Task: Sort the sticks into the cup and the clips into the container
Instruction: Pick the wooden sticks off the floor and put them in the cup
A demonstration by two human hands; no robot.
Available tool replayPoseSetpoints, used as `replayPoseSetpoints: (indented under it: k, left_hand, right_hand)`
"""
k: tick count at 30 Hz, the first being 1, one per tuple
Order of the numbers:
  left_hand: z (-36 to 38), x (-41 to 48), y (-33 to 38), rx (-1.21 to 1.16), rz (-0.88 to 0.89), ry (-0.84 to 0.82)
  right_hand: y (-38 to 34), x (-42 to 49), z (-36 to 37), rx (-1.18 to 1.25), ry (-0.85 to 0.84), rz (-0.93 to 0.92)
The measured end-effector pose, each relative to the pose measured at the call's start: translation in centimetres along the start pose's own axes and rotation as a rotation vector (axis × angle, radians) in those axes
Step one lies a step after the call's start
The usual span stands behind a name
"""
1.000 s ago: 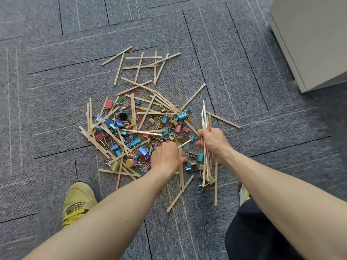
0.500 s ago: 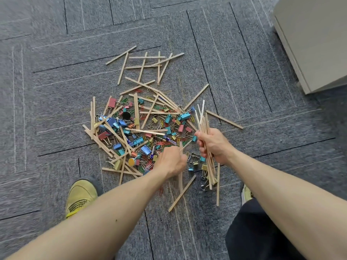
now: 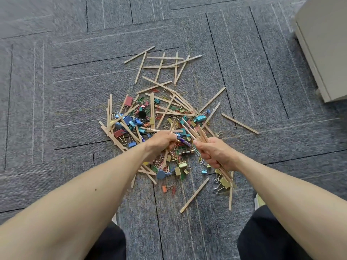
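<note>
The person bends over a grey carpet floor (image 3: 75, 91), both bare forearms reaching down to a heap of mixed things. The right hand (image 3: 216, 152) has its grip closed round a bundle of sticks (image 3: 195, 131), which fans up and to the left above the fist and juts out below it toward the right knee. The left hand (image 3: 161, 140), just beside it, has its grip curled round one or two thin sticks (image 3: 171, 128) that stand nearly upright through the fist. Between and under the hands lie the clips (image 3: 128, 119): binder clips in blue, red, teal and gold, mixed with coloured wire paper clips. More loose sticks (image 3: 165, 58) lie crossed on the carpet beyond the heap, and single ones lie to the right and near the knees. A small dark battery (image 3: 188, 152) with a gold end lies between the hands; its label is too blurred to read. A pale cabinet (image 3: 328, 44) stands at the upper right
</note>
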State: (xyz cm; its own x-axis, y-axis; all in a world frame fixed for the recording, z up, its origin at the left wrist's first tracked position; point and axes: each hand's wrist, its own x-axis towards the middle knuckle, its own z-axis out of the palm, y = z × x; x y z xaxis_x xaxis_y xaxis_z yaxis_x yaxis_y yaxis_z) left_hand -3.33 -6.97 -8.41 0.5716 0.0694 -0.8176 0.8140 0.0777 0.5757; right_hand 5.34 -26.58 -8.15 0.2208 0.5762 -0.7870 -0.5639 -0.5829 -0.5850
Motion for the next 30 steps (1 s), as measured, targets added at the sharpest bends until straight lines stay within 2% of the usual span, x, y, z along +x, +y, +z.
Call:
replayPoseSetpoints:
  k: [7,12,18,24,30]
  left_hand:
    - [-0.5,0.1,0.3,-0.003,-0.034,0.030]
    - [0.5,2.0,1.9,-0.013,0.077,0.214]
    - [4.4,4.5,5.4,0.188,0.257,0.347]
    - [6.6,7.3,8.0,0.363,0.279,0.480]
    - [6.3,9.9,11.1,0.517,0.271,0.505]
  right_hand:
    - [0.5,0.3,-0.8,0.004,0.091,-0.004]
    - [1.4,-0.1,-1.8,-0.035,0.199,-0.011]
    - [2.3,-1.0,-4.8,-0.007,0.307,-0.024]
    - [0.9,-0.8,-6.9,0.010,0.330,-0.026]
    - [0.2,-0.5,-8.3,0.049,0.386,-0.044]
